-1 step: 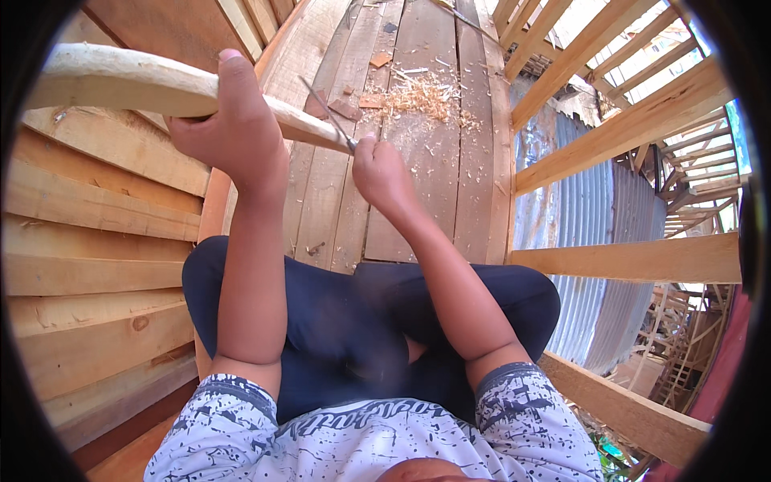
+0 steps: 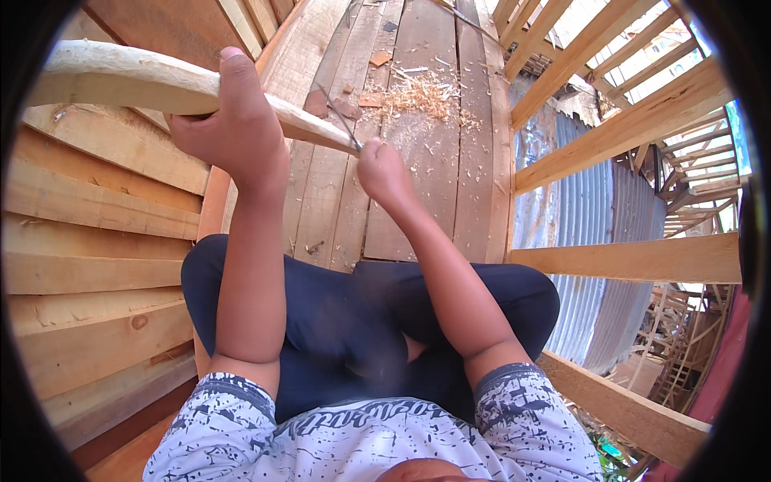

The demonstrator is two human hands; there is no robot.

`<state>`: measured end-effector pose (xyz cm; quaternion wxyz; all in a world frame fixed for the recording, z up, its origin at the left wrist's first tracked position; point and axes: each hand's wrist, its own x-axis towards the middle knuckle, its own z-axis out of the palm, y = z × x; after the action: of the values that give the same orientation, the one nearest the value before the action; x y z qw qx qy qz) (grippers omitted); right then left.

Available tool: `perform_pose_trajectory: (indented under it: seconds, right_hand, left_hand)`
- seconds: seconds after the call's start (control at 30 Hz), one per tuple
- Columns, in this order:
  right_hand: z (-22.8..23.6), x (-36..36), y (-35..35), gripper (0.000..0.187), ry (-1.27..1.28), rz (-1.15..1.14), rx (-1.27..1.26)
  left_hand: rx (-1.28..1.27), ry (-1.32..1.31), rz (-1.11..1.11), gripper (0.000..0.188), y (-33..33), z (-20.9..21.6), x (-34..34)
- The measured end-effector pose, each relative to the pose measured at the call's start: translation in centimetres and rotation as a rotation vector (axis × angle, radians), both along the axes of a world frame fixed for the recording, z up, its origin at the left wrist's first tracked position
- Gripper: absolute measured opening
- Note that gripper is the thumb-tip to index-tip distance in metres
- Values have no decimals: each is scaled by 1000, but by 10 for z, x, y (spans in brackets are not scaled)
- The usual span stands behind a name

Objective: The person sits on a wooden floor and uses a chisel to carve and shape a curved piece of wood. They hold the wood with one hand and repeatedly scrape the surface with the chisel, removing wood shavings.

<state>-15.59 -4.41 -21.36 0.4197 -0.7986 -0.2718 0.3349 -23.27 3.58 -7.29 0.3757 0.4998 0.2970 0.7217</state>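
My left hand is wrapped round a long, pale, peeled wooden stick that runs from the far left toward the middle. The stick is thick and curved at its left end and narrows to the right. Near its thin right end, my right hand is closed round the handle of a knife, which the fingers hide. The knife's thin dark blade points up and left, crossing the narrow end of the stick. Whether the edge bites into the wood, I cannot tell.
Curled wood shavings lie heaped on the plank floor, with brown fragments beside them. A plank wall rises on the left. Wooden rails line the right side, with corrugated metal sheets beyond. My crossed legs lie below my forearms.
My right hand has slid slightly to the right with the knife, and the blade has shifted the same way. The left hand and the stick have barely moved.
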Motion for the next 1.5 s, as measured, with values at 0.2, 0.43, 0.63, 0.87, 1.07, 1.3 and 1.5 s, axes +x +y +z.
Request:
perform_pose_trajectory:
  seconds: [0.2, 0.43, 0.63, 0.87, 1.07, 1.3, 1.5]
  right_hand:
    - [-46, 8, 5, 60, -23, 6, -41]
    - [-75, 14, 1, 59, 0, -77, -17]
    - [19, -4, -7, 61, 19, 68, 17]
    - [-54, 16, 4, 59, -31, 18, -25]
    - [-8, 6, -2, 58, -32, 67, -4]
    - [12, 4, -5, 56, -60, 108, -52]
    - [-77, 25, -8, 63, -99, 2, -134]
  left_hand:
    - [28, 18, 41, 21, 2, -4, 2]
    - [4, 28, 24, 24, -5, -4, 8]
    - [-21, 13, 36, 25, -1, 2, -3]
    - [-63, 23, 20, 26, 2, -3, 1]
    - [-33, 4, 31, 25, -2, 1, 0]
    - [-51, 9, 34, 23, 3, -1, -2]
    - [-53, 0, -3, 20, -3, 0, 7]
